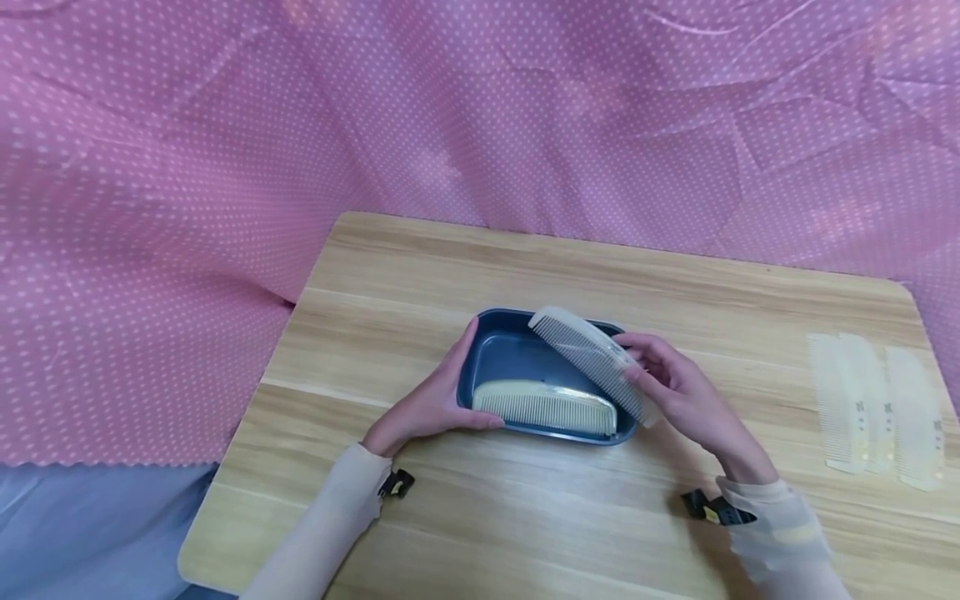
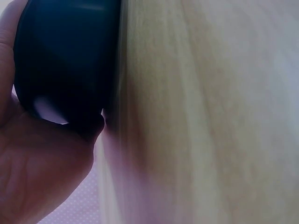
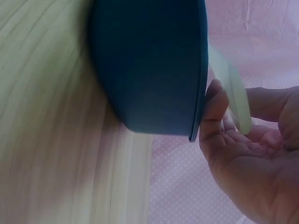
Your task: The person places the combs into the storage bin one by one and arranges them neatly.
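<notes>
A dark blue rectangular box (image 1: 506, 354) stands on the table in the head view. My left hand (image 1: 423, 406) grips its left end, thumb along the front side and fingers at the back corner. Inside the box, along the front wall, lies a pale comb (image 1: 543, 403) with its teeth toward me. My right hand (image 1: 682, 396) pinches a second pale comb (image 1: 581, 343) between thumb and fingers, slanting over the right part of the box. In the right wrist view a fingertip of that hand is right at the box rim (image 3: 202, 93), beside the held comb (image 3: 237, 98).
Several translucent pale combs (image 1: 840, 400) lie side by side at the right of the wooden table (image 1: 525, 517). A pink dotted cloth (image 1: 450, 108) hangs behind the table's back edge and down its left side.
</notes>
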The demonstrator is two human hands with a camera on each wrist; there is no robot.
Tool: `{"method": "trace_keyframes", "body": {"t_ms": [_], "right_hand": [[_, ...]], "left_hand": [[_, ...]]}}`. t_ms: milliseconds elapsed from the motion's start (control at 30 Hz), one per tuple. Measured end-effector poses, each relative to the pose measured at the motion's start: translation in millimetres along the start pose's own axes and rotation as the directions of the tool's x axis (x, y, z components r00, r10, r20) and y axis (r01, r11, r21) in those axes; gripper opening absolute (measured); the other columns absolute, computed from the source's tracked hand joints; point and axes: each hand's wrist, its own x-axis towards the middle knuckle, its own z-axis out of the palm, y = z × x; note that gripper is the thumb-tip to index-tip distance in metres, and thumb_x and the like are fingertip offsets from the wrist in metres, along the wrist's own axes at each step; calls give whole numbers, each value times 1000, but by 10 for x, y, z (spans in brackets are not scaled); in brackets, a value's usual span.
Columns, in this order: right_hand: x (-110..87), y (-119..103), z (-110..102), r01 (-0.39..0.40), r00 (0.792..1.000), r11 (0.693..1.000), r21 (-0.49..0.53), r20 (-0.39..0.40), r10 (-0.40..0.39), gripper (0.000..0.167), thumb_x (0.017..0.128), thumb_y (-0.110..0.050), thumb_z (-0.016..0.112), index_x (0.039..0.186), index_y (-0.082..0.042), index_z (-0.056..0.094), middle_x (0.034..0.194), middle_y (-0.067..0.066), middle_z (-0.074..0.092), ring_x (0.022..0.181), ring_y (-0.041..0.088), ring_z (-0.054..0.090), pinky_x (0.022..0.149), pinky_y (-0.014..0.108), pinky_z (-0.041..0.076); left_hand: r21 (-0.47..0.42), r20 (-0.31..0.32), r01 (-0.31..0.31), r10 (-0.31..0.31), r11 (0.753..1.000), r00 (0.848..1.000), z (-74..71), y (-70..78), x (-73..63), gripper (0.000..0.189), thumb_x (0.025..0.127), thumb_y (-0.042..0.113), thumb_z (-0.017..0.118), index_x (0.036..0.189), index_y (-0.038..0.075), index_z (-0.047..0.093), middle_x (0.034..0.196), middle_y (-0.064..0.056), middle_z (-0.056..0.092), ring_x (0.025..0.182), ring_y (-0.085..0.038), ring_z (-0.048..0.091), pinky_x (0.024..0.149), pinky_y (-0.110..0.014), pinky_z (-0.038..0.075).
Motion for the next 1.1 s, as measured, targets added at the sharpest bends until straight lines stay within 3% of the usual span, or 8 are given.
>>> {"method": "trace_keyframes", "body": {"t_ms": [400, 467, 833, 1100], "right_hand": [[185, -55, 146, 59, 996, 997, -40, 70, -56, 39, 111, -2, 61, 149, -10, 63, 113, 10, 71, 90, 27, 64, 74, 28, 53], [203, -80, 164, 47, 996, 997, -54, 77, -42, 38, 111, -3, 61, 149, -11, 64, 114, 9, 72, 90, 26, 63, 74, 28, 53], [230, -71, 312, 13, 987, 990, -141, 160, 10, 33, 113, -10, 62, 144, -19, 67, 107, 5, 66, 86, 25, 57, 69, 30, 49], [265, -59, 433, 46, 984, 982, -186, 179, -13, 31, 113, -11, 63, 142, -17, 69, 120, 0, 71, 92, 22, 59, 75, 32, 52]], "left_hand": [[-9, -16, 22, -23, 1000, 1000, -46, -16, -20, 139, 84, 33, 97, 172, 49, -10, 181, 11, 0, 166, -24, 7, 127, -67, 16], [-17, -8, 24, -24, 1000, 1000, -56, 41, -22, 139, 85, 31, 96, 173, 45, -10, 181, 10, -1, 166, -24, 5, 127, -66, 15], [-32, 11, 2, -1, 999, 1000, -19, 2, -1, 140, 84, 28, 97, 173, 44, -11, 181, 12, -1, 166, -22, 5, 127, -66, 15], [-40, 10, 4, -4, 999, 1000, -12, -5, 18, 140, 84, 30, 97, 173, 46, -10, 180, 15, 0, 165, -18, 6, 128, -65, 15]]}}
